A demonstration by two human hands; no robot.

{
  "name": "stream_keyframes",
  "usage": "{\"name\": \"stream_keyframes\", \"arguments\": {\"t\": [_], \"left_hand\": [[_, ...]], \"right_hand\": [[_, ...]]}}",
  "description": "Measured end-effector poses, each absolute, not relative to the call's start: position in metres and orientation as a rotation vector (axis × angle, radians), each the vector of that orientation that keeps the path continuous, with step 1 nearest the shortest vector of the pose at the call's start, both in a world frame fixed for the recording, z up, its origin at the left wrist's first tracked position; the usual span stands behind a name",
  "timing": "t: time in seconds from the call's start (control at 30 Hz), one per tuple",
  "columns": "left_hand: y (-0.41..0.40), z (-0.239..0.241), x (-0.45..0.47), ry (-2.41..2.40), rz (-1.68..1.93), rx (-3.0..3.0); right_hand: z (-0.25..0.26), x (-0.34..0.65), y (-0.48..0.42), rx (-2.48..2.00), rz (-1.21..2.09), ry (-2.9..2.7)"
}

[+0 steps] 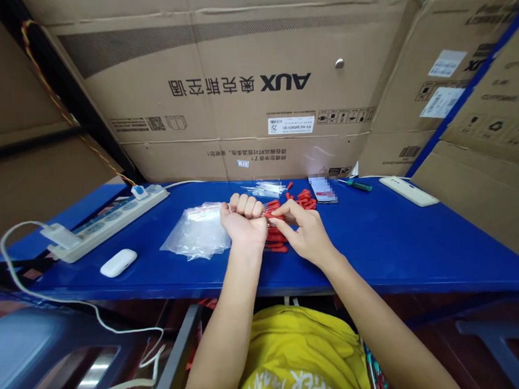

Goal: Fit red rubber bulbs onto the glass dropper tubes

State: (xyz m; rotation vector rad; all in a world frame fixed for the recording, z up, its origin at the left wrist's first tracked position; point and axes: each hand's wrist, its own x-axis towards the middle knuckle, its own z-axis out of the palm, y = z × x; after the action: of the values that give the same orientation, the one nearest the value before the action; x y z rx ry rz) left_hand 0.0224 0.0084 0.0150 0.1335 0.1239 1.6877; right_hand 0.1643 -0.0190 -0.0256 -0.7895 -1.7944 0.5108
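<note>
My right hand point(305, 230) pinches a small red screwdriver handle point(274, 215) between thumb and fingertips. Against the handle's left end is my left hand point(246, 219), curled into a fist with the palm side up; what it encloses is hidden. Several red-handled screwdrivers point(277, 238) lie in a row beneath and between the hands, partly covered. Loose red handles point(305, 200) are heaped just behind my right hand. Thin, pale metallic-looking rods point(265, 189) are spread behind my left hand. Clear plastic bags point(197, 232) lie stacked to its left.
On the blue table point(381, 251) are a white power strip point(109, 224), a white earbud case point(118, 263), a phone point(322, 189), a green-handled screwdriver point(359, 185) and a cream-coloured flat device point(409, 191). Cardboard panels point(230, 53) wall the back and sides. A white cable point(93, 309) hangs at left.
</note>
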Motion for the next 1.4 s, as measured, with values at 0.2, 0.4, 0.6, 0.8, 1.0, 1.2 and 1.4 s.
{"name": "stream_keyframes", "arguments": {"t": [0.2, 0.4, 0.6, 0.8, 1.0, 1.2, 1.4], "left_hand": [[0.0102, 0.0148, 0.0181, 0.125, 1.704, 0.137], [0.0090, 0.0158, 0.0198, 0.169, 1.722, 0.139], [0.0084, 0.0164, 0.0203, 0.176, 1.725, 0.181], [0.0090, 0.0178, 0.0207, 0.169, 1.713, 0.191], [0.0091, 0.0184, 0.0216, 0.164, 1.703, 0.178], [0.0084, 0.0183, 0.0232, 0.147, 1.697, 0.185], [0.0076, 0.0175, 0.0245, 0.154, 1.697, 0.167]], "right_hand": [[-0.0211, 0.1650, -0.0199, -0.770, 0.757, -1.668], [-0.0221, 0.1641, -0.0196, -0.769, 0.770, -1.609], [-0.0222, 0.1610, -0.0214, -0.778, 0.722, -1.630], [-0.0242, 0.1601, -0.0211, -0.774, 0.700, -1.605], [-0.0260, 0.1599, -0.0211, -0.774, 0.696, -1.590], [-0.0263, 0.1611, -0.0202, -0.770, 0.724, -1.575], [-0.0275, 0.1605, -0.0201, -0.797, 0.710, -1.580]]}}
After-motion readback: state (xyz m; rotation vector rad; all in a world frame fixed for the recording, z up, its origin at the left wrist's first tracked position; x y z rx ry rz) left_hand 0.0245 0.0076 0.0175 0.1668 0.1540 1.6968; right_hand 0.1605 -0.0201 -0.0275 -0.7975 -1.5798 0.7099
